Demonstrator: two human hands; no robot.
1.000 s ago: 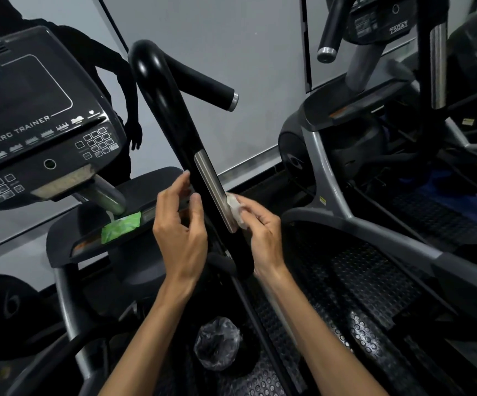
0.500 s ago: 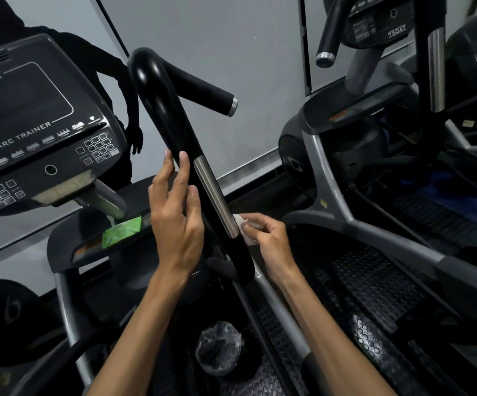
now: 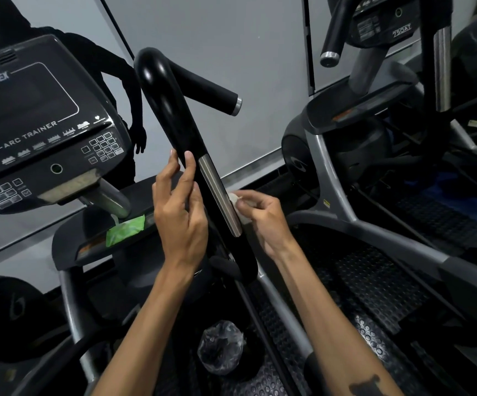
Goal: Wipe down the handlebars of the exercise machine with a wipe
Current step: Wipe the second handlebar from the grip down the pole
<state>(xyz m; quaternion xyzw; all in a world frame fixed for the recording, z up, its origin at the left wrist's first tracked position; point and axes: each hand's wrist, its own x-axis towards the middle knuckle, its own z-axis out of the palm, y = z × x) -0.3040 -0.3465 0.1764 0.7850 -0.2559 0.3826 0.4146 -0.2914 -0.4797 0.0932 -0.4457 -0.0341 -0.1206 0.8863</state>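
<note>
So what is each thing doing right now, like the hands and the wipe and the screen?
Left hand: fingers straight, resting on the handlebar.
Right hand: pinching the wipe.
Wipe: bunched up, pressed beside the metal strip.
Console screen: dark.
Green wipe pack: lying on the tray.

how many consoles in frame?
2. One console at left, marked ARC TRAINER, beside the handlebar being wiped; a second console top right, marked 750AT, partly cut off. Others may be out of frame.
</note>
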